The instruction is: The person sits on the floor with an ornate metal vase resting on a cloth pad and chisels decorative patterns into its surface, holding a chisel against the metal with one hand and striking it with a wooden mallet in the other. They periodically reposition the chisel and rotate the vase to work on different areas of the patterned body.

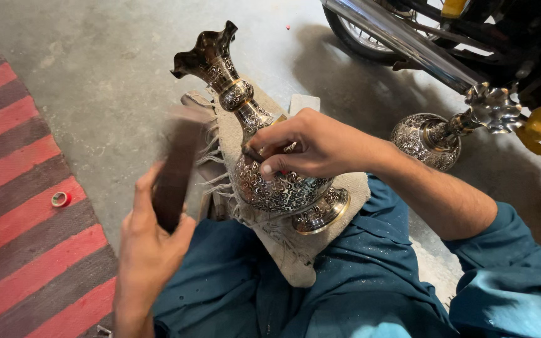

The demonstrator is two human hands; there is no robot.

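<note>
- Nearest me, teal-trousered lap (320, 294) carries a burlap cloth (295, 250), and on it lies the engraved metal vase (277, 181), long axis running up-left, flared mouth away.
- Right hand (311, 147) pinches a small tool against its belly.
- Left hand (148, 244), just left, grips a blurred dark block (176, 169).
- Beyond: concrete floor (108, 69), striped rug (20, 219), second vase (436, 134), motorcycle (446, 37).
</note>
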